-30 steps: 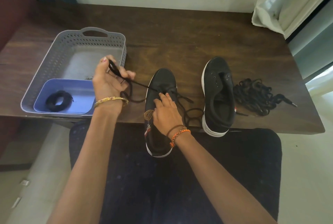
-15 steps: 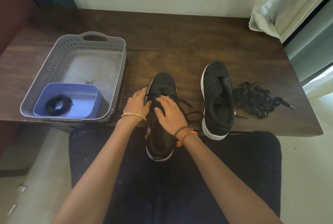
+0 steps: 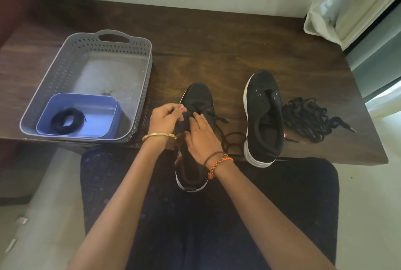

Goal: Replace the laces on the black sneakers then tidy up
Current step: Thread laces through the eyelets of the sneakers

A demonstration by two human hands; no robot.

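Note:
Two black sneakers with white soles lie on a dark wooden table (image 3: 217, 37). The left sneaker (image 3: 198, 96) overhangs the near edge toward my lap and carries a black lace (image 3: 233, 139) that trails loose to its right. My left hand (image 3: 165, 118) pinches the lace at the eyelets. My right hand (image 3: 201, 135) rests on the sneaker's tongue with its fingers spread, fingertips at the lacing. The right sneaker (image 3: 263, 115) has bare eyelets. A tangled pile of black laces (image 3: 308, 117) lies to its right.
A grey perforated basket (image 3: 138, 78) stands at the left of the table. Inside it sits a blue tray (image 3: 97, 102) holding a coiled black lace (image 3: 66, 120). A pale curtain (image 3: 347, 2) hangs at the back right. My lap is below the table edge.
My left hand came down from beside the basket, where it held the lace pulled taut, to the left sneaker's eyelets. My right hand stayed on the sneaker.

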